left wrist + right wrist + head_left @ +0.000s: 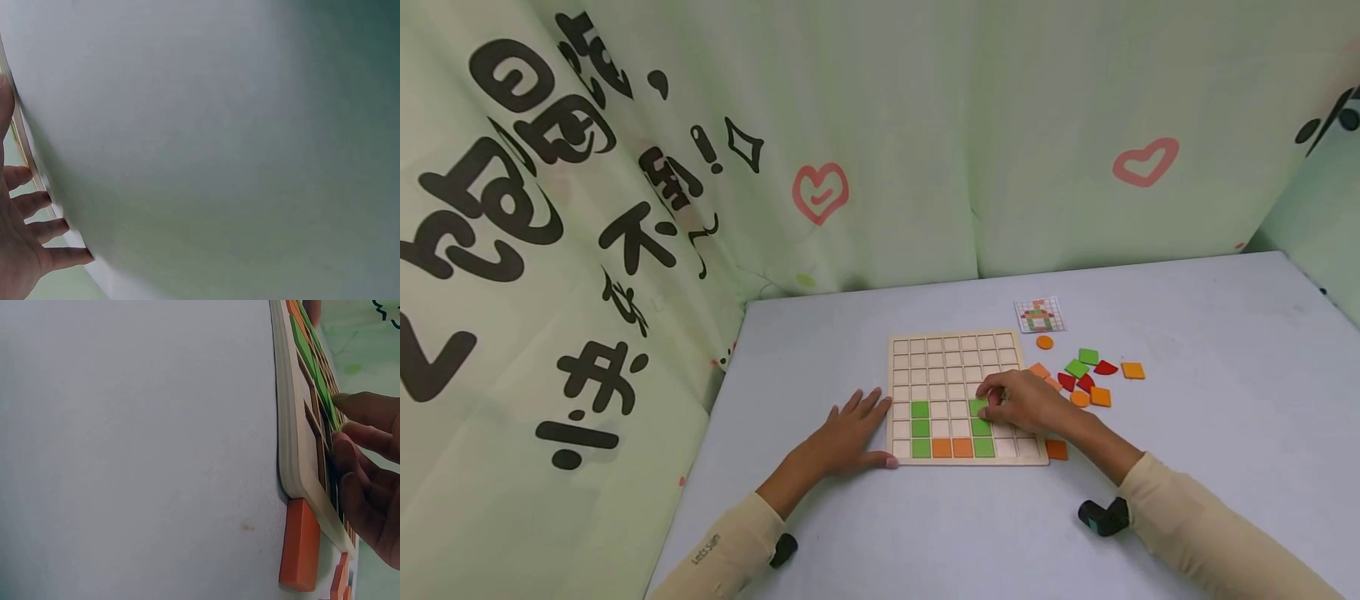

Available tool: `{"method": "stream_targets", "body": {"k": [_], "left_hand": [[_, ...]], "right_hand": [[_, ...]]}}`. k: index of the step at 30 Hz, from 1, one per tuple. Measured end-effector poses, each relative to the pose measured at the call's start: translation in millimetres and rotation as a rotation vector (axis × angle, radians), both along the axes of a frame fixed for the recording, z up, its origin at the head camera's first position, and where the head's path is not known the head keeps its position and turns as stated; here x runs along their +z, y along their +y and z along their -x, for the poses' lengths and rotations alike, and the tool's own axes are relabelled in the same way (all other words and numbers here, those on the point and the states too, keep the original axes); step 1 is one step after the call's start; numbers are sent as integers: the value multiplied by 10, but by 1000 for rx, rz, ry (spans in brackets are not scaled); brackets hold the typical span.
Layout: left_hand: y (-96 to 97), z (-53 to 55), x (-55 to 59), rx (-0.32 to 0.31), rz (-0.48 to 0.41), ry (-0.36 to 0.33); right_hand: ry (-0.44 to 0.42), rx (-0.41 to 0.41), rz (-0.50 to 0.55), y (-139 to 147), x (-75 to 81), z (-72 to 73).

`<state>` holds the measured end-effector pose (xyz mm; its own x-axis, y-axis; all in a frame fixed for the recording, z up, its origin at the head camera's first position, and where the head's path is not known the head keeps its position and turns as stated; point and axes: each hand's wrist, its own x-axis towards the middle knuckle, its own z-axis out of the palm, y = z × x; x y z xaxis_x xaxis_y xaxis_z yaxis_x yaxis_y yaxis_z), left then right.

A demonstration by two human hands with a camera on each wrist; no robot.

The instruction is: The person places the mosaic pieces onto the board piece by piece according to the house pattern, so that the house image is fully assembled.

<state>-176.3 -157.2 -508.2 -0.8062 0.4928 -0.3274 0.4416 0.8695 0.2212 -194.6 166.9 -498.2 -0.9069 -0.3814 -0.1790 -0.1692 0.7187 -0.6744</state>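
Note:
A wooden grid board [947, 367] lies flat on the table. Green square tiles [921, 428] fill several cells of one column, and two orange square tiles [951, 448] sit in the bottom row. My right hand [1026, 400] is over the board's right side, its thumb and index finger pinching a green square tile [977, 407] at the top of the second green column. In the right wrist view, the fingertips [340, 399] meet the board's surface. My left hand [850, 437] lies spread on the table, with fingertips and thumb touching the board's left edge.
Right of the board lie loose red pieces [1105, 367], green squares [1087, 357], orange squares [1132, 371] and round orange pieces [1044, 342]. One orange square [1056, 450] rests against the board's lower right edge. A pattern card [1040, 315] lies behind. Curtains [887, 167] hang around the table.

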Motion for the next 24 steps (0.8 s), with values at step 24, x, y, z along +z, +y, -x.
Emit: {"method": "stream_targets", "body": {"k": [24], "left_hand": [[4,-15,30,3,-7,0]], "right_hand": [[60,0,125,482,29,-16]]}}
